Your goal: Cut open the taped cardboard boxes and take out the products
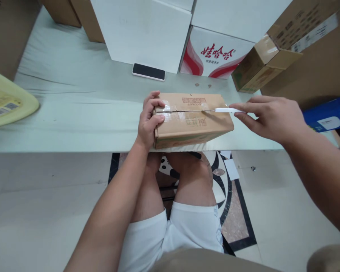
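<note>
A small brown cardboard box (192, 128) lies near the front edge of the covered table, its taped centre seam facing up. My left hand (150, 119) grips the box's left end, fingers over the top edge and thumb on the top by the tape. In my right hand (268, 115) is a white utility knife (225, 110), pinched between thumb and fingers. It lies nearly level along the seam at the box's right end, its tip at the slit. How deep the blade sits cannot be seen.
Behind the box lies a phone (149, 71) in front of large white boxes (147, 34). A red-and-white carton (215, 53) and an open cardboard box (260, 68) stand back right. A yellow bottle (10, 100) is at left, a blue package (330, 113) at right.
</note>
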A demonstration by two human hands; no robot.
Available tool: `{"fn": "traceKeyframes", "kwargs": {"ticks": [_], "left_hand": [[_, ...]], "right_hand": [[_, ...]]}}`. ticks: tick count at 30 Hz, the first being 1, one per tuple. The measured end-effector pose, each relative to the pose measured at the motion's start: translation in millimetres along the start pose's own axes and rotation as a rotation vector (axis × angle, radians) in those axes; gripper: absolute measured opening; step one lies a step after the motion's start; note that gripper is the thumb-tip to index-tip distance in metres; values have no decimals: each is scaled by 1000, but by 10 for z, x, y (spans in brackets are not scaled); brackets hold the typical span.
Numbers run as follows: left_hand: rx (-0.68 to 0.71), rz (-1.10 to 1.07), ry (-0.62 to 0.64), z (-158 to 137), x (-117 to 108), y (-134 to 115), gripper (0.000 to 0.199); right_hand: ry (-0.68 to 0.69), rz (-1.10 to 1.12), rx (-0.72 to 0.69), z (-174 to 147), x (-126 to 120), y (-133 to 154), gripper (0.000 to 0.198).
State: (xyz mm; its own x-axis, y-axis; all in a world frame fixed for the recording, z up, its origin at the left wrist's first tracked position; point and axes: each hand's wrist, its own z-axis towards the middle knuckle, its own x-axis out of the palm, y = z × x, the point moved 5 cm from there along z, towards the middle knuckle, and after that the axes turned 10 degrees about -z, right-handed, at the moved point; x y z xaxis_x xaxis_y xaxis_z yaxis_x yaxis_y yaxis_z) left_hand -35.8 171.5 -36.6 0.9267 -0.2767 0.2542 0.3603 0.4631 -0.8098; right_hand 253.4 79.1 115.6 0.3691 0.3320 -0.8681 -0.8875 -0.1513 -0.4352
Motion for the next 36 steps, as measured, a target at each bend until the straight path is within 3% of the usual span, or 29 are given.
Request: {"fn": "traceKeyframes", "kwargs": {"ticks": [10,25,29,32,34,36], "left_hand": [[-25,-27,8,6,-16,-15,55],[-6,-12,3,17,-25,-11,57],[6,1,-2,22,-17,-4,58],[3,15,-18,37,-15,15,63],[4,14,-28,50,-16,31,67],[9,9,-36,61,-20,38,66]], "right_hand": [[166,-52,19,130,-33,-91,43],[159,-55,96,-51,46,-264,43],[111,79,156,-220,64,-434,39],[34,401,405,-459,337,-557,42],[6,567,660,-644,722,-567,47],[14,582,795,-764,1176,-470,53]]}}
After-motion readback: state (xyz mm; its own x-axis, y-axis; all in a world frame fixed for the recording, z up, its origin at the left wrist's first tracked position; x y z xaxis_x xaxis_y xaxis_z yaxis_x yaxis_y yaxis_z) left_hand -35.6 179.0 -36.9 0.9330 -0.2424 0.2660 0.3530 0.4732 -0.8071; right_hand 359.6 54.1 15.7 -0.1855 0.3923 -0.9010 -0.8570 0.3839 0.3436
